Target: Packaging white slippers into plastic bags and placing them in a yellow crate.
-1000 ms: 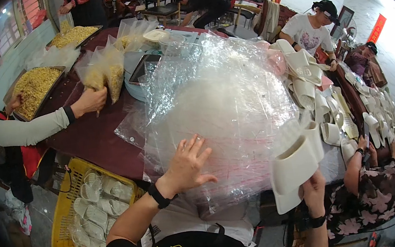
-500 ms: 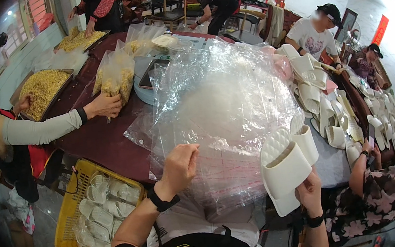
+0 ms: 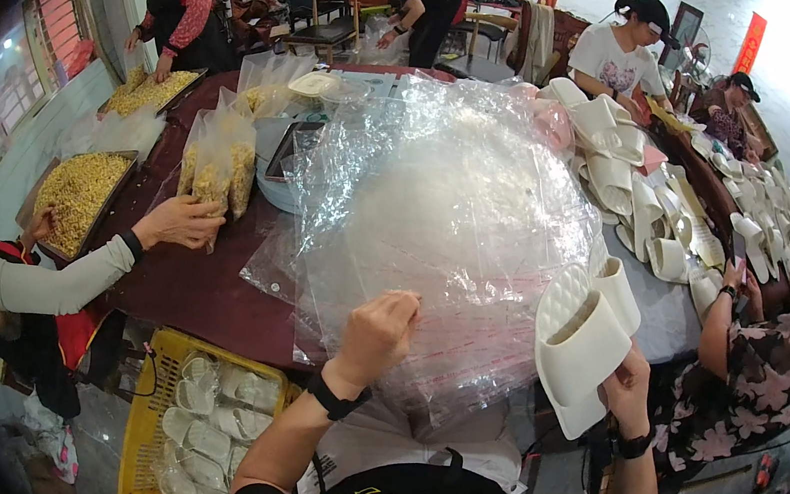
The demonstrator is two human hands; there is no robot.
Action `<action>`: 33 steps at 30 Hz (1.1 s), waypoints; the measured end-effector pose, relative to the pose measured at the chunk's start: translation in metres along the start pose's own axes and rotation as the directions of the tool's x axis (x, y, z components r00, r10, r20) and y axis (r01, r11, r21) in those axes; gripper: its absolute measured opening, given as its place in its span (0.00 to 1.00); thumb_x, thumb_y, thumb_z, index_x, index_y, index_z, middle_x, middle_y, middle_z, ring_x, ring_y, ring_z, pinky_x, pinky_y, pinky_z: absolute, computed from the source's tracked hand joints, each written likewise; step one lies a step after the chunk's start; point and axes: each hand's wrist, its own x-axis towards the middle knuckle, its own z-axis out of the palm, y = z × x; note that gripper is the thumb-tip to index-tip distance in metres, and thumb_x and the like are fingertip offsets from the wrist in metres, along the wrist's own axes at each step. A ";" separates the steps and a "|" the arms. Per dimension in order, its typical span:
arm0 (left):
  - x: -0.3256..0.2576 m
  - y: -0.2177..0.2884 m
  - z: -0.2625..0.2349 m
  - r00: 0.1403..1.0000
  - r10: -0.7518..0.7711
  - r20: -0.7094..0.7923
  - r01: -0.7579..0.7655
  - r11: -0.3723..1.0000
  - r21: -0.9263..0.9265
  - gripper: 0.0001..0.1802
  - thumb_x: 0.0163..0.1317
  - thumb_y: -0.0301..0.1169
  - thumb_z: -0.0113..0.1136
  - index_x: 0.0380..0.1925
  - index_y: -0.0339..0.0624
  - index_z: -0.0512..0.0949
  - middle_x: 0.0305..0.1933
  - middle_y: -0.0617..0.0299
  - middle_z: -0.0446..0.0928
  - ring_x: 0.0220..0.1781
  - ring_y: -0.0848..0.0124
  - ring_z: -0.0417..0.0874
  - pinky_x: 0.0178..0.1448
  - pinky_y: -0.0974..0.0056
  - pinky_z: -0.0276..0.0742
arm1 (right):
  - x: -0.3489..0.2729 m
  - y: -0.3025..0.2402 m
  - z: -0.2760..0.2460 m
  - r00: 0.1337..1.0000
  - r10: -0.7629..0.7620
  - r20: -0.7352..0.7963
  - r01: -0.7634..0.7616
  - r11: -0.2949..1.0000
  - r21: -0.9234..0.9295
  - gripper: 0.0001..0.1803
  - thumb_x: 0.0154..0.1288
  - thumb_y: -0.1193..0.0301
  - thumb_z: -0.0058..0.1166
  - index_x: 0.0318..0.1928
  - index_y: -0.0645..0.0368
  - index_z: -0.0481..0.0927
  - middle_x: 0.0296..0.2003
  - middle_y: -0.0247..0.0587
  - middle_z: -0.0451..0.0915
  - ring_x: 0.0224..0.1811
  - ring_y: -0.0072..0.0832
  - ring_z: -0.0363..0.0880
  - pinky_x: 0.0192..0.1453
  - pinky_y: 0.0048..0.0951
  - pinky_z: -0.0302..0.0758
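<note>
My right hand (image 3: 626,384) grips a pair of white slide slippers (image 3: 576,348) from below, one behind the other, at the near right edge of a pile of clear plastic bags (image 3: 450,209). My left hand (image 3: 377,335) is closed, fingertips pressed together, over the near left part of that pile. Whether a bag's edge is pinched in it, I cannot make out. The bags lie flat in a thick, shiny stack in front of me, some printed with reddish lines.
A yellow crate (image 3: 136,486) of bagged slippers stands at lower left. Loose white slippers (image 3: 613,181) heap up on the right. Across the red tabletop (image 3: 192,311), a co-worker's hand (image 3: 178,224) touches bags of yellow pieces (image 3: 223,175), beside trays (image 3: 85,195). Other people work around.
My left hand has moved right over the bags, still closed. The slippers in my right hand have shifted slightly right and tilted. A co-worker on the right has turned their head downward.
</note>
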 end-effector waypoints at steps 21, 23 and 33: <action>0.025 0.004 -0.011 0.924 -0.349 -0.158 0.296 0.913 -0.281 0.11 0.75 0.23 0.51 0.52 0.33 0.78 0.44 0.49 0.87 0.46 0.64 0.90 0.47 0.65 0.84 | -0.020 -0.025 0.003 0.961 -0.136 0.239 0.172 0.975 -0.139 0.22 0.51 0.81 0.59 0.50 0.63 0.87 0.56 0.53 0.82 0.66 0.55 0.75 0.71 0.47 0.67; 0.025 0.006 -0.008 0.941 -0.324 -0.103 0.297 0.931 -0.213 0.09 0.74 0.24 0.53 0.49 0.33 0.80 0.43 0.50 0.87 0.45 0.64 0.91 0.45 0.64 0.84 | -0.019 -0.028 0.011 0.921 -0.178 0.347 0.244 0.957 -0.155 0.23 0.51 0.82 0.59 0.50 0.61 0.87 0.57 0.51 0.82 0.68 0.55 0.73 0.74 0.50 0.61; 0.038 0.022 0.000 0.994 0.082 0.066 -0.089 0.992 0.095 0.03 0.65 0.24 0.55 0.33 0.39 0.78 0.71 0.43 0.72 0.75 0.44 0.67 0.74 0.38 0.57 | 0.041 -0.037 0.069 0.657 -0.341 0.673 0.700 0.608 -0.375 0.10 0.51 0.77 0.59 0.36 0.58 0.85 0.42 0.39 0.81 0.60 0.38 0.73 0.69 0.46 0.64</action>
